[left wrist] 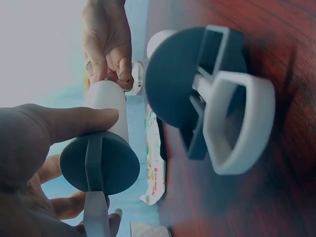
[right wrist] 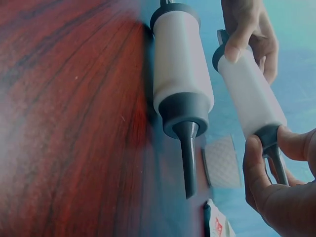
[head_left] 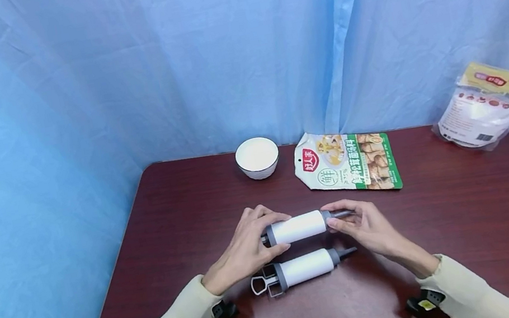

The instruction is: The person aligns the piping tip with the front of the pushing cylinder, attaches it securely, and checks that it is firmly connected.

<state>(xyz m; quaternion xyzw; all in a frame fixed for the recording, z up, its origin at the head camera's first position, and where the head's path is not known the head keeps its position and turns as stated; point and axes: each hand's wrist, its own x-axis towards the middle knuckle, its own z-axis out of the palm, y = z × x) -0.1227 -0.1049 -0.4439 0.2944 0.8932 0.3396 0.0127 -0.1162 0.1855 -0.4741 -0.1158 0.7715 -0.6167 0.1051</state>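
Observation:
A white-barrelled plunger syringe (head_left: pixel 299 227) with grey ends is held between both hands, above the table. My left hand (head_left: pixel 249 245) grips its handle end, thumb on the near side in the left wrist view. My right hand (head_left: pixel 369 227) pinches the grey collar at the nozzle end between thumb and fingers, as the right wrist view shows. A second, similar syringe (head_left: pixel 306 267) lies on the table nearer to me, its grey nozzle pointing right and its pale loop handle (left wrist: pixel 242 123) at the left. Neither hand touches that one.
Behind the hands, a white bowl (head_left: pixel 259 167) stands near the table's back edge. Right of it lies a flat green and white food packet (head_left: pixel 347 162). A spouted pouch (head_left: pixel 485 107) stands at the far right. Blue curtains (head_left: pixel 216 57) enclose the dark red table (head_left: pixel 181 206).

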